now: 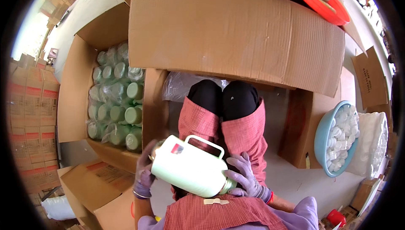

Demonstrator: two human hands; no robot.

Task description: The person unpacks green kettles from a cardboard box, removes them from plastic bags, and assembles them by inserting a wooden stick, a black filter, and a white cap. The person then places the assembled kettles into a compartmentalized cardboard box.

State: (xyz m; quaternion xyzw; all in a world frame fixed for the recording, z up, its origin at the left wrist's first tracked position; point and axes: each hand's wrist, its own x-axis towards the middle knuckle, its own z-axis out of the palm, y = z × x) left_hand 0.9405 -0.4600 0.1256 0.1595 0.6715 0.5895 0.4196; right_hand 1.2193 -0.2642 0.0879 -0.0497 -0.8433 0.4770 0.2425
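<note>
A pale green thermos jug (190,166) with a loop handle lies tilted on its side above my lap. My left hand (145,173), in a purple-grey glove, grips its upper-left end, where a metallic-looking rim shows; part of those fingers is hidden behind the jug. At the opposite end, my right hand (248,176), gloved alike, holds the jug near its narrower green end piece (228,185), fingers resting on the side. A small red-and-white label (177,148) sits on the body near my left hand.
On the left, an open carton (71,91) holds several plastic-wrapped green jugs (120,133). A large carton (236,32) stands ahead, with a red tray (320,2) on top. To the right, a blue basin (319,143) contains small white caps. Stacked boxes (33,124) line the far left.
</note>
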